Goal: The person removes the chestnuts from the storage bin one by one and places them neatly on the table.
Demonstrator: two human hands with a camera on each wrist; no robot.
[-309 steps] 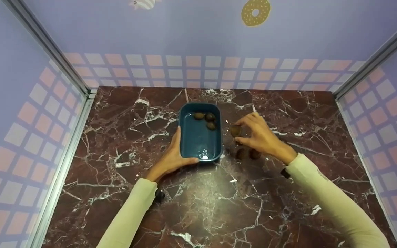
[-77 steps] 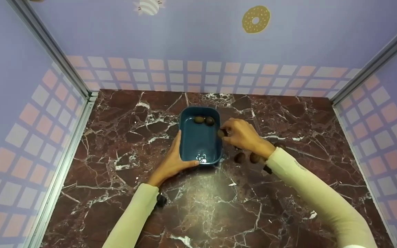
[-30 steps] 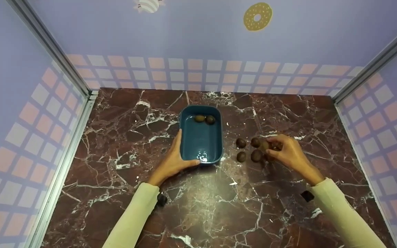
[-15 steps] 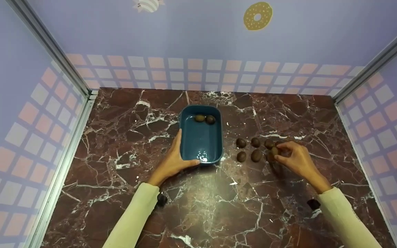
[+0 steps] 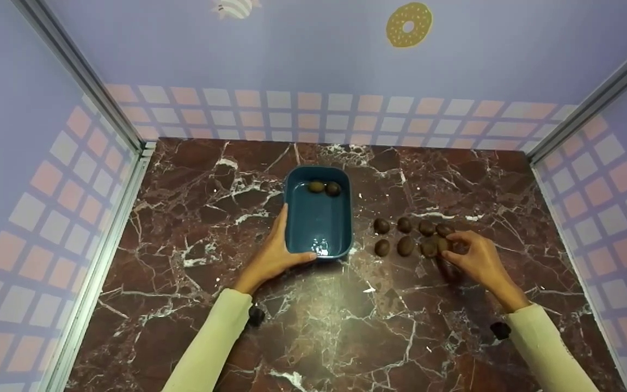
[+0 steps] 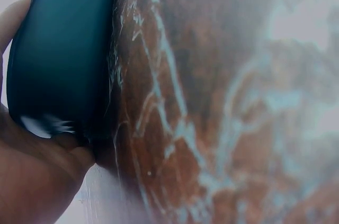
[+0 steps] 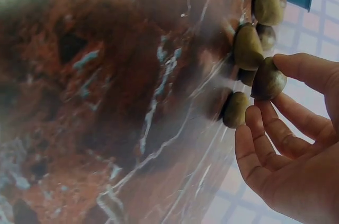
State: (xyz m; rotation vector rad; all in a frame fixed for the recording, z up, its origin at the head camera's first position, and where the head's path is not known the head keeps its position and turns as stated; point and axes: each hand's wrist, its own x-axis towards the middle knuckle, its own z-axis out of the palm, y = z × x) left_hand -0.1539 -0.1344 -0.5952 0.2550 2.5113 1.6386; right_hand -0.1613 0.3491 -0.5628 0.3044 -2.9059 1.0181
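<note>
My left hand (image 5: 275,247) holds a deep blue-green rectangular dish (image 5: 318,223) at its near left corner, thumb along the near end and fingers on the left side. Two brown oval kiwis (image 5: 316,187) sit at the dish's far end. To its right, several kiwis (image 5: 405,246) lie on the table in two rows. My right hand (image 5: 479,258) pinches a kiwi (image 7: 268,79) between thumb and fingertips at the right end of the near row. In the right wrist view this kiwi appears held just off the table, close to its neighbours.
The tabletop (image 5: 313,326) is dark red marble with white veins. A purple wall (image 5: 313,54) with pink and white squares stands behind it, and similar walls rise at left and right. Grey metal rails (image 5: 96,272) run along the corners and left edge.
Over ten seconds the kiwis in the dish drop from three to two and those on the table increase. In the last second my right hand moves right with its kiwi; my left stays.
</note>
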